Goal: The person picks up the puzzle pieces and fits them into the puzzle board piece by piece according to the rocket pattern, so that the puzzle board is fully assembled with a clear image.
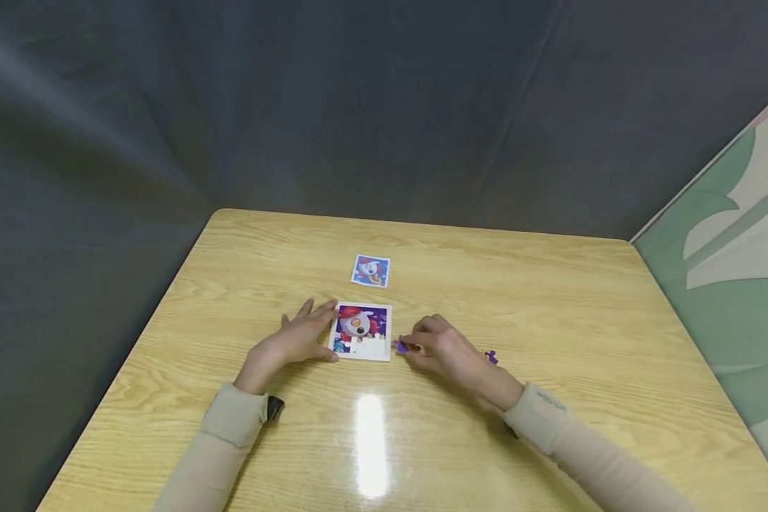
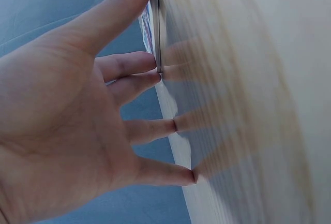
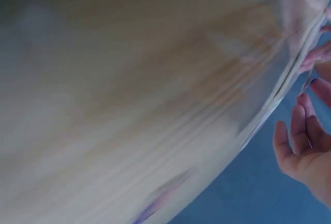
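Observation:
A square jigsaw puzzle tray (image 1: 376, 350) with a white border lies on the table. Its upper part shows a purple, red and white picture, while white backing is bare at the lower right. My left hand (image 1: 297, 337) rests at the tray's left edge, its fingers spread and fairly straight; in the left wrist view that hand (image 2: 72, 115) has several fingertips on the tabletop. Just right of the tray, my right hand (image 1: 444, 350) pinches a purple puzzle piece (image 1: 400, 346) between thumb and fingers. The right wrist view shows this hand (image 3: 310, 151) at its right edge.
Behind the tray lies a small picture card (image 1: 370, 271) with a similar design. Another purple puzzle piece (image 1: 491, 357) lies on the wooden table (image 1: 262, 455), right of my right hand. A dark curtain (image 1: 384, 107) hangs behind, and a green-and-white patterned surface (image 1: 736, 284) borders the right side.

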A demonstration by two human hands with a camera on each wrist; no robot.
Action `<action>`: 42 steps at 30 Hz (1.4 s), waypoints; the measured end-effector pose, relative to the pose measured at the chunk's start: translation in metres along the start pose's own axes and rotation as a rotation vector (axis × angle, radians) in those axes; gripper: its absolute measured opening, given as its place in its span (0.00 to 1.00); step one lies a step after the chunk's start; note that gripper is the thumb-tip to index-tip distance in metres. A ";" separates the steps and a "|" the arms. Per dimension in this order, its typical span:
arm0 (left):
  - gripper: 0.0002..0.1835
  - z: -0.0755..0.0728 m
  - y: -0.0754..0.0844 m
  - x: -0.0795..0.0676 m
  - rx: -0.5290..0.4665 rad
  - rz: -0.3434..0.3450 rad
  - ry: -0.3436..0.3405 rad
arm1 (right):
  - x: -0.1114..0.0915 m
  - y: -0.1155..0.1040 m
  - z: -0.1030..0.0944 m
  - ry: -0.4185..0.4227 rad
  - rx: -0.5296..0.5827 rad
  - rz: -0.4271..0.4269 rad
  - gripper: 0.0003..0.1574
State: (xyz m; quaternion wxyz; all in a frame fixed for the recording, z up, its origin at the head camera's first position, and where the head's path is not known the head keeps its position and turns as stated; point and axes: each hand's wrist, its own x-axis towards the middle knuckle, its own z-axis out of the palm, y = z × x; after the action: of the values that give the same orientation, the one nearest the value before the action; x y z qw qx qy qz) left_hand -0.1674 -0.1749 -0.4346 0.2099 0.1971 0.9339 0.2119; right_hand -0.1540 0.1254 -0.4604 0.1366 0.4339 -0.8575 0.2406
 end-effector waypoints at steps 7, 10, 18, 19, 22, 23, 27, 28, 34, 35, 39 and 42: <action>0.46 0.000 0.000 0.000 -0.006 0.000 0.008 | 0.052 -0.023 0.029 -0.166 0.027 -0.034 0.12; 0.46 0.000 0.001 0.000 -0.001 0.008 0.006 | 0.060 -0.026 0.035 -0.216 0.018 -0.012 0.11; 0.46 -0.002 0.001 0.002 0.006 0.010 0.003 | 0.062 -0.027 0.034 -0.241 -0.005 0.009 0.10; 0.46 -0.002 0.001 0.002 0.006 0.008 0.002 | 0.062 -0.027 0.034 -0.246 -0.006 0.013 0.10; 0.45 -0.001 0.001 0.002 -0.001 0.005 0.004 | 0.062 -0.028 0.033 -0.254 -0.022 0.021 0.09; 0.45 -0.001 0.001 0.002 -0.004 0.006 0.007 | 0.062 -0.029 0.034 -0.254 -0.028 0.023 0.09; 0.45 -0.001 0.001 0.000 -0.010 0.000 0.005 | 0.062 -0.029 0.034 -0.259 -0.038 0.022 0.09; 0.45 -0.001 0.001 0.000 -0.010 -0.003 0.004 | 0.062 -0.029 0.035 -0.264 -0.038 0.021 0.09; 0.44 -0.002 0.001 -0.003 -0.009 -0.008 0.003 | 0.062 -0.028 0.032 -0.243 -0.001 0.025 0.11; 0.44 -0.002 0.001 -0.003 -0.007 -0.005 0.004 | 0.061 -0.026 0.030 -0.214 0.013 0.031 0.11; 0.46 0.000 0.003 -0.002 -0.012 -0.006 0.000 | 0.048 -0.010 0.012 -0.070 0.065 0.089 0.13; 0.46 0.000 0.004 -0.001 -0.016 -0.007 -0.002 | 0.025 0.004 -0.008 -0.006 0.062 0.171 0.15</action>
State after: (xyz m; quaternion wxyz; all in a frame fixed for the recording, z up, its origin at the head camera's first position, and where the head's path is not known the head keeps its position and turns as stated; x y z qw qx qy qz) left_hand -0.1656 -0.1716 -0.4320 0.2131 0.1922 0.9327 0.2184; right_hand -0.1715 0.1152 -0.4437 0.0993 0.3636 -0.8840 0.2767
